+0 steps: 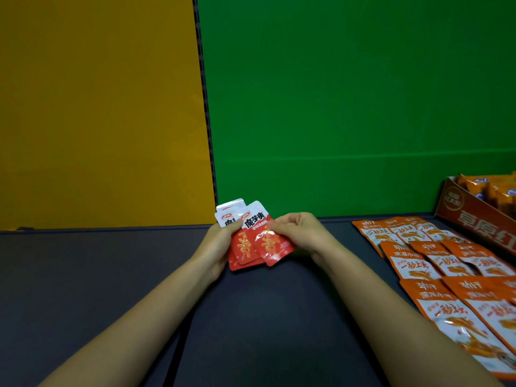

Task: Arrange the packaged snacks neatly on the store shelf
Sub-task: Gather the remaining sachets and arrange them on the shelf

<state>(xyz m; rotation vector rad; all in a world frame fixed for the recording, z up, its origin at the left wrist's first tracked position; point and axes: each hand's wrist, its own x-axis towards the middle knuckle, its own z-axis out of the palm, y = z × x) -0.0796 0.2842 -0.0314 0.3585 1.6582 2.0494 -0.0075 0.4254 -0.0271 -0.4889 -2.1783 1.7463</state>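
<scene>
"魔芋爽" on red packets (pixel 264 243), "草原红" on cardboard box (pixel 474 219)

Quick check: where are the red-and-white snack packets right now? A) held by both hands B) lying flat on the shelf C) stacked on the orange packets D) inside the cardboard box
A: the left hand and the right hand both grip the fanned red-and-white packets with curled fingers.
</scene>
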